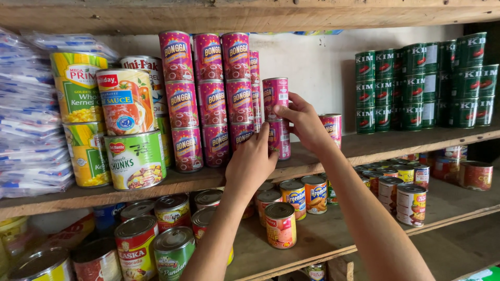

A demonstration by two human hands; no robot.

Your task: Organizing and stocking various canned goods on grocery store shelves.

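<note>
On the upper wooden shelf (pixel 375 148) stand stacked columns of small pink cans (pixel 208 99), three high. My right hand (pixel 302 122) grips the side of one pink can (pixel 275 96) that sits on top of another pink can (pixel 281 140). My left hand (pixel 252 158) rests against that lower can and the stack beside it, fingers curled around it. One more pink can (pixel 333 127) stands alone just right of my right hand.
Large yellow, red and green cans (pixel 127 130) stand left of the pink stacks, next to piled plastic packets (pixel 28 119). Dark green cans (pixel 424 86) fill the shelf's right end. The lower shelf (pixel 323 234) holds several mixed cans.
</note>
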